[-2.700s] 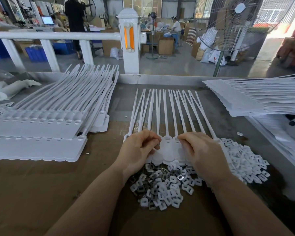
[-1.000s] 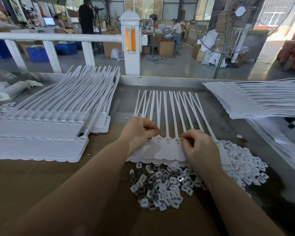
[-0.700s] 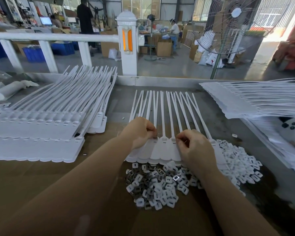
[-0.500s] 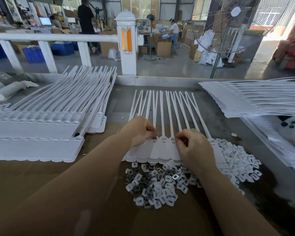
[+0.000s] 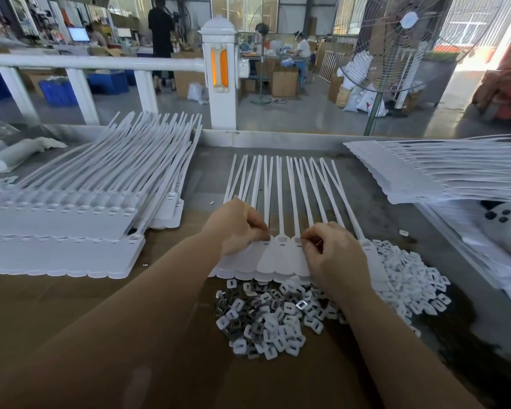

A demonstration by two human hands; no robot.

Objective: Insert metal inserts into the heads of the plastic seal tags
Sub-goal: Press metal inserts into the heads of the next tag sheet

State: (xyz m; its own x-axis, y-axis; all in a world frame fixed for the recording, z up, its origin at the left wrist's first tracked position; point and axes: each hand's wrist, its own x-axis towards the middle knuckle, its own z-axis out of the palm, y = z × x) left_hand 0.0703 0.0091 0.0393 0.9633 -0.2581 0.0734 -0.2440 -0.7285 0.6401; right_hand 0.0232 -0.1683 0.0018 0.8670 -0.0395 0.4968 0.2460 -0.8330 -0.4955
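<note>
A worker's left hand (image 5: pixel 239 225) and right hand (image 5: pixel 331 252), fingers curled, pinch at heads of a row of white seal tags (image 5: pixel 281 255) mid-counter (image 5: pixel 165 343); what each pinches can't be told. Metal inserts (image 5: pixel 266 317) piled just in front.

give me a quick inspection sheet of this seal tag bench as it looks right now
surface: brown table, worn dark at right
job's things: row of seal tags fanned at centre; pile of inserts in front
clutter: tag stacks left and right
grippers: left hand and right hand both pinch at tag heads; what they hold is hidden
cables: nothing seen
surroundings: white railing, floor fan, people working behind
</note>
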